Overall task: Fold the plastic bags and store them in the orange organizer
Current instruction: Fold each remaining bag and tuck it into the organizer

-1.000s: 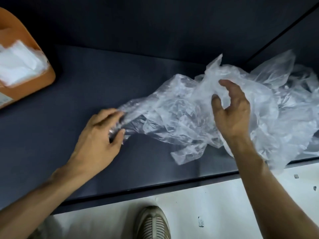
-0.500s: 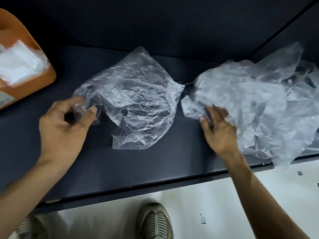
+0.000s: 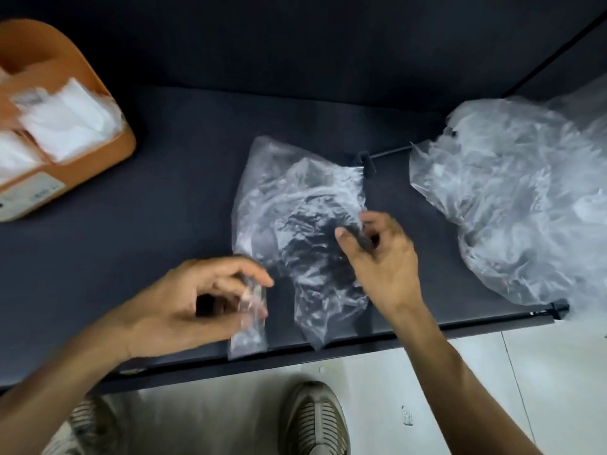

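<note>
One clear plastic bag [image 3: 295, 205] lies crumpled on the dark shelf [image 3: 164, 224] in the middle of the view. My left hand [image 3: 197, 303] pinches its near left corner, which hangs toward the shelf's front edge. My right hand [image 3: 381, 257] pinches the bag's right edge between thumb and fingers. A loose pile of more clear bags [image 3: 519, 205] sits at the right end of the shelf. The orange organizer [image 3: 108, 103] stands at the far left with folded white bags [image 3: 69, 119] inside it.
The shelf's front edge [image 3: 328, 353] runs just below my hands. A thin dark rod with a clip [image 3: 364, 159] lies behind the bag. Below the shelf is a pale floor with my shoes [image 3: 312, 421].
I pulled one bag off the pile with my left hand and brought it to the middle. My right hand left the pile and now pinches this bag's right edge. The view shifted left.
</note>
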`<move>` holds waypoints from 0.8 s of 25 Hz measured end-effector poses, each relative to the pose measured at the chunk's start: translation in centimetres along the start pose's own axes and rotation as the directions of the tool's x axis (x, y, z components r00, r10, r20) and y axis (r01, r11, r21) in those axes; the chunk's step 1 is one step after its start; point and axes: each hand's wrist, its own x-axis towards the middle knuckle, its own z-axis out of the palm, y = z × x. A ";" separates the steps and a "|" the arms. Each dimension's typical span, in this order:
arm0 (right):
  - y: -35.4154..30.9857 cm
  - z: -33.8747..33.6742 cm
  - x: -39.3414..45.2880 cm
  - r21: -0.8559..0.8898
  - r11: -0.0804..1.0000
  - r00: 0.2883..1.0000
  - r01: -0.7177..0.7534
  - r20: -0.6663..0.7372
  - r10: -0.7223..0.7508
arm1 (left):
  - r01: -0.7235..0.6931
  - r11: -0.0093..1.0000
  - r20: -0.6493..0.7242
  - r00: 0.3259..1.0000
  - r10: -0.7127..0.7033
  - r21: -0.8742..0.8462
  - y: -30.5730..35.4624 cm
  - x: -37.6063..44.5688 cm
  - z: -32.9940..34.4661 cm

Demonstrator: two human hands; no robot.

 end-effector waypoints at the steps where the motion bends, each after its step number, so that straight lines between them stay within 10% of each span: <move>1: 0.1 0.3 -0.1 -0.023 0.998 0.998 0.057 -0.003 -0.057 | 0.007 0.999 0.047 0.999 -0.005 -0.045 0.0 -0.4 -0.3; 4: 0.2 0.5 -0.1 0.067 0.993 0.995 0.094 0.017 -0.095 | -0.111 0.972 -0.365 0.931 0.029 -0.206 -0.3 -0.3 -0.5; 8: 0.0 0.7 0.0 0.039 0.998 0.999 -0.051 0.018 0.050 | -0.013 0.998 -0.815 0.578 -0.042 -0.061 -1.6 0.6 -1.5; 10: -0.2 1.3 0.6 -0.071 0.996 0.999 -0.047 -0.005 0.047 | 0.148 0.987 -0.750 0.659 -0.048 0.067 -2.6 0.5 -2.7; 12: -0.3 1.7 1.1 -0.100 0.995 1.000 0.025 0.000 -0.025 | 0.185 0.970 -0.431 0.897 -0.100 0.160 -2.2 -0.1 -3.3; 14: -0.3 1.6 1.2 -0.072 0.988 0.987 0.137 0.090 -0.131 | 0.114 0.983 -0.084 0.991 -0.103 0.145 -1.3 -0.8 -3.4; 17: -0.4 1.4 0.6 -0.015 0.970 0.948 0.241 0.216 -0.233 | -0.081 0.996 -0.419 0.906 0.062 -0.027 -0.4 -1.2 -3.1; 20: -0.5 1.8 -0.3 0.035 0.954 0.921 0.298 0.251 -0.297 | 0.060 0.979 -0.681 0.727 0.090 0.193 -0.5 0.3 -3.0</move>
